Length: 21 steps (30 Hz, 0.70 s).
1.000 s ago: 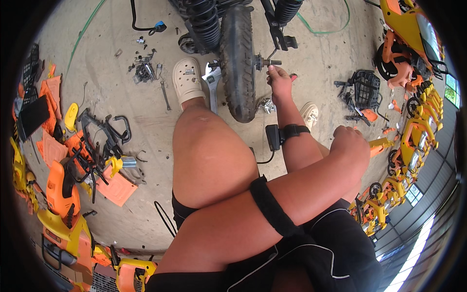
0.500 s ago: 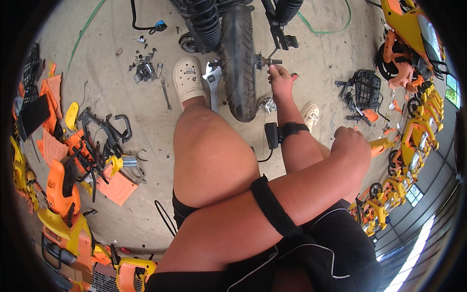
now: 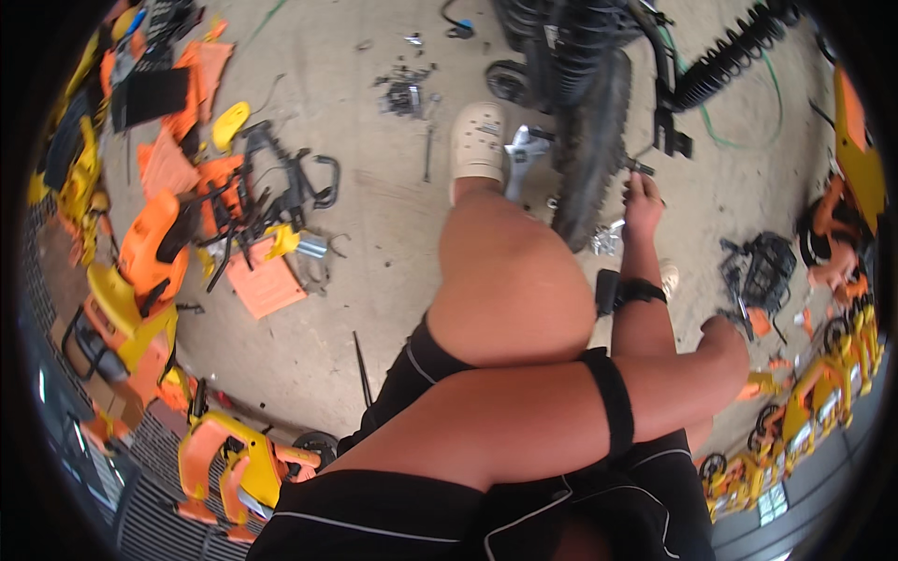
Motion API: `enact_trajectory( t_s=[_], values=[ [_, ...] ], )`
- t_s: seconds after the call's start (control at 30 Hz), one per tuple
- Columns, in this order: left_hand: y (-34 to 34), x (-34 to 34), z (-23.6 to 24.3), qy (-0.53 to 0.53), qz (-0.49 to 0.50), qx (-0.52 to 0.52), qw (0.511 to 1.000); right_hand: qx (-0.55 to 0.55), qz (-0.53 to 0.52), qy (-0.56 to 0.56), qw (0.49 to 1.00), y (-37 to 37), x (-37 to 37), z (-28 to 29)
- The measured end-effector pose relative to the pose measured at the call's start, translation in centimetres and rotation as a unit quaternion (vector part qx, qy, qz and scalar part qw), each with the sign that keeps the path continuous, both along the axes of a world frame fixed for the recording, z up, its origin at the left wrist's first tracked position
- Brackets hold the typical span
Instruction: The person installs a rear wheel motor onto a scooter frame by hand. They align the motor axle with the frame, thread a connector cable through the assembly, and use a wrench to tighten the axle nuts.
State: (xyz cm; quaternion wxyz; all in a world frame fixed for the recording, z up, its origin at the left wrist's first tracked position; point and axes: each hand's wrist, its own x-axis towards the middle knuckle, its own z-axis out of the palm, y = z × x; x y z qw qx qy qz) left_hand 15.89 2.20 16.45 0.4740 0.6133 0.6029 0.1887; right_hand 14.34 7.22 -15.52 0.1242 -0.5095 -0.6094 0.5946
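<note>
A black wheel with a knobbly tyre (image 3: 591, 154) stands in front of me, beneath black springs. My right hand (image 3: 643, 208) reaches to the wheel's right side. Its fingers are closed around the end of the axle (image 3: 642, 168); the fingertips are small and a little blurred. My left arm lies across my lap, with my left hand (image 3: 726, 353) by my right knee; its fingers are turned away and hidden. A large adjustable wrench (image 3: 526, 161) is on the floor between my left shoe and the tyre. Shiny metal parts (image 3: 607, 238) sit near the tyre's lower end.
Small bolts and fittings (image 3: 405, 92) lie in a pile left of my shoe, a slim wrench (image 3: 429, 140) near them. Orange and yellow body panels (image 3: 150, 245) and a black frame part (image 3: 285, 168) cover the left floor. A black basket (image 3: 769, 271) and a row of yellow vehicles (image 3: 818, 402) are at right.
The whole view has swung left, so the wheel, my legs and both hands appear farther right. My right hand stays at the axle end, and my left hand remains by my knee.
</note>
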Motion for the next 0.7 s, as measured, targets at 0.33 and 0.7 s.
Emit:
enact_trajectory(
  t_s=[0.33,0.7],
  values=[
    [-1.8,-2.8,-0.2,-0.027,-0.056,0.048,0.997,-0.003,0.065,-0.029,0.997,1.8,0.2,0.0],
    [-3.2,-3.7,0.0,-0.04,-0.068,0.068,0.995,-0.116,0.077,-0.052,0.989,2.6,-0.2,2.9]
  ],
)
